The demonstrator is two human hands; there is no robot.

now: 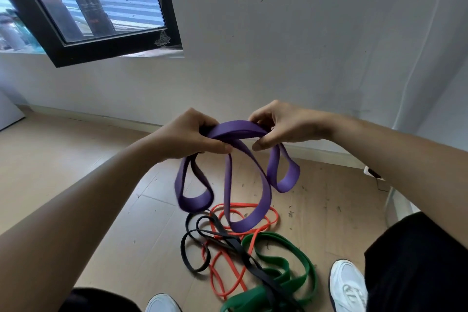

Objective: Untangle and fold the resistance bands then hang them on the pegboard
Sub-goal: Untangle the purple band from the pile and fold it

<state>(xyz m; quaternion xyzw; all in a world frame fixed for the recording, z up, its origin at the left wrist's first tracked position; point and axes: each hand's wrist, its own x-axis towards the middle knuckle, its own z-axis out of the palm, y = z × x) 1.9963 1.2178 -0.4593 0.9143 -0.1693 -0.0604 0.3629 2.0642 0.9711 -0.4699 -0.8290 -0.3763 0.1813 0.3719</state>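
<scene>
Left hand (192,135) and right hand (281,126) both curled tight around wide purple rubber band (249,185), held mid-air so loops hang free for folding. Orange (220,268), black (229,242), green bands (281,261) tangled on wood floor (76,185) below.

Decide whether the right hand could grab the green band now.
Probably not yet: the right hand pinches the purple band, held up with the left hand, and a black band lies across the green band.

tangled bands (240,256) on floor below hands
</scene>
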